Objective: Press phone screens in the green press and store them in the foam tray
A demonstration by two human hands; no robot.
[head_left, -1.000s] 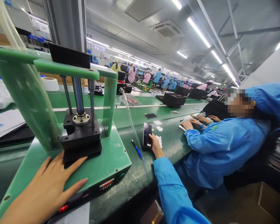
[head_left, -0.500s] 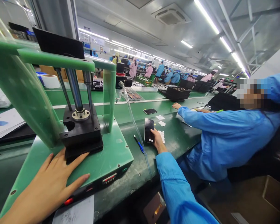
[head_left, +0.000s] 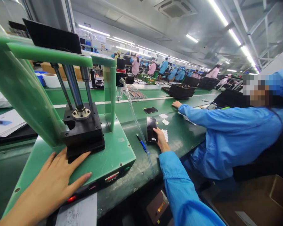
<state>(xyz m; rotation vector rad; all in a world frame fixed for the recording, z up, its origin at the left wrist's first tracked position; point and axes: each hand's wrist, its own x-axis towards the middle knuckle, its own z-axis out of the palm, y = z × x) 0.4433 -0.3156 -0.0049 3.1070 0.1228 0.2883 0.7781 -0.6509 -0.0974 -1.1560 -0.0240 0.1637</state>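
Nearest us, our left hand (head_left: 52, 175) lies spread on the green base (head_left: 115, 150) of the press, fingers apart; some fingertips run behind the black press block (head_left: 83, 130), so we cannot tell what they touch. A printed sheet (head_left: 79, 210) juts out from below the base. To the right, our right hand (head_left: 159, 137) is closed on the edge of a smartphone (head_left: 151, 128), which is tilted, screen towards us, over the green workbench (head_left: 179, 138); we cannot tell whether its lower end touches.

Between base and phone hangs a clear air tube (head_left: 134, 117), with a blue pen (head_left: 141, 142) lying against it. White paper slips (head_left: 165, 121) lie just beyond the right hand, and a second phone (head_left: 150, 110) lies flat farther back. A co-worker in blue (head_left: 238, 135) reaches one arm across the bench at right; past that hand sits a black tray (head_left: 180, 91).

The bench's front edge slants up rightward beneath our right sleeve (head_left: 176, 175). Room for the phone is bounded by the tube on the left and the co-worker's arm on the right; the press posts and block hem in the left fingers.
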